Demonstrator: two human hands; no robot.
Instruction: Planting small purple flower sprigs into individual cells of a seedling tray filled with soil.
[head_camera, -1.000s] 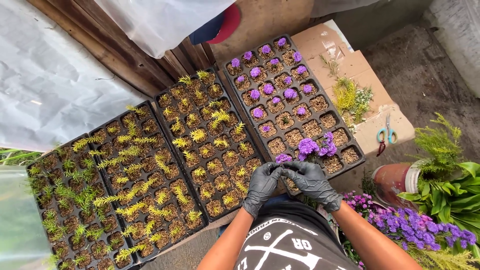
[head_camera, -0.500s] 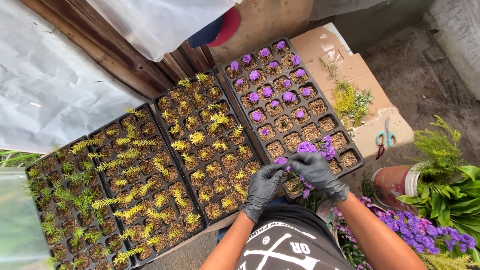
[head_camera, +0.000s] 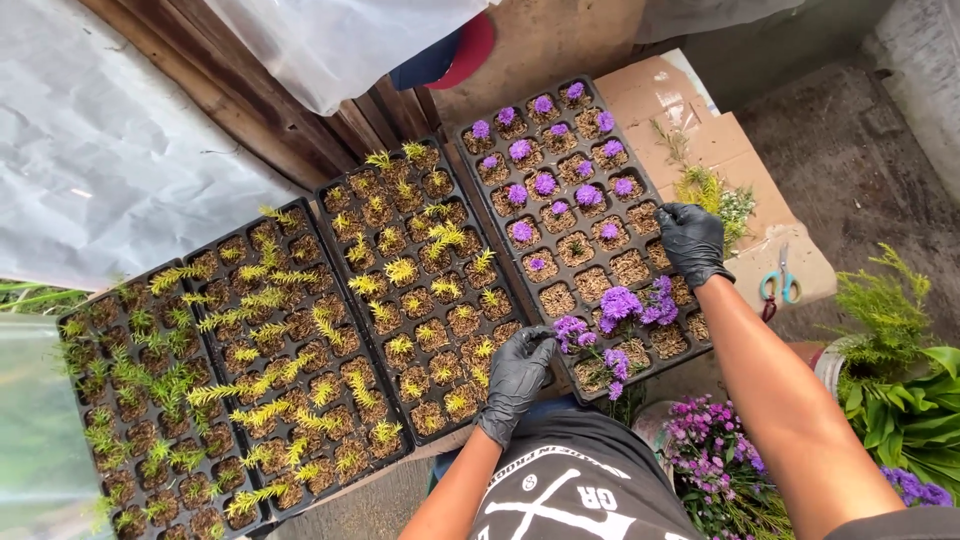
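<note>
Three cell trays side by side, running lower left to upper right. Left tray (head_camera: 150, 400) and middle tray (head_camera: 420, 300) filled with yellow-green cuttings (head_camera: 400, 270). Right tray (head_camera: 570, 230) about half planted: purple cuttings (head_camera: 545, 185) upright in upper rows, lower rows mostly bare mix, perhaps a dozen-odd cells left to fill. Loose purple sprigs (head_camera: 625, 305) lying across lower cells, not yet set.

Left hand (head_camera: 518, 375), black glove, centre-bottom of frame, fingers curled at near edge of right tray, tips pinching or touching a purple sprig (head_camera: 570, 328); grip not fully clear. Right hand (head_camera: 692, 240), black glove, right of centre, fingers bent down onto a cell at right edge of tray; cannot tell whether holding anything.

Scissors (head_camera: 778, 285) on cardboard (head_camera: 700, 110) at right. Potted purple flowers (head_camera: 710, 450) lower right.

Against half a second back: both hands then together over the sprig bundle at tray's lower edge; now parted, right moved up to right rim, left staying low.
</note>
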